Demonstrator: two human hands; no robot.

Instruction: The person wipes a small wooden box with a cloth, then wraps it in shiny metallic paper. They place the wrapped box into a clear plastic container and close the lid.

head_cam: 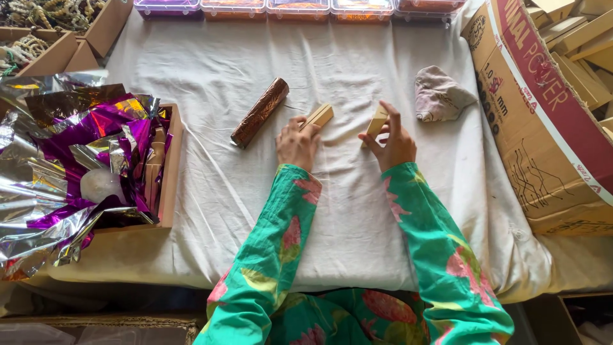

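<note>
My left hand (pixel 296 142) grips a small pale wooden block (pixel 320 115) that rests on the white cloth (pixel 211 70). My right hand (pixel 391 142) holds a second pale wooden block (pixel 377 121) upright between thumb and fingers, a short way right of the first. Both sleeves are green with pink flowers. A brown embossed cylinder (pixel 260 112) lies diagonally on the cloth just left of my left hand, untouched.
A crumpled grey rag (pixel 440 96) lies right of my right hand. A wooden tray (pixel 171 167) at left holds purple and silver foil (pixel 76 160). A large cardboard box (pixel 549 121) stands at right. Clear plastic containers (pixel 297 7) line the far edge.
</note>
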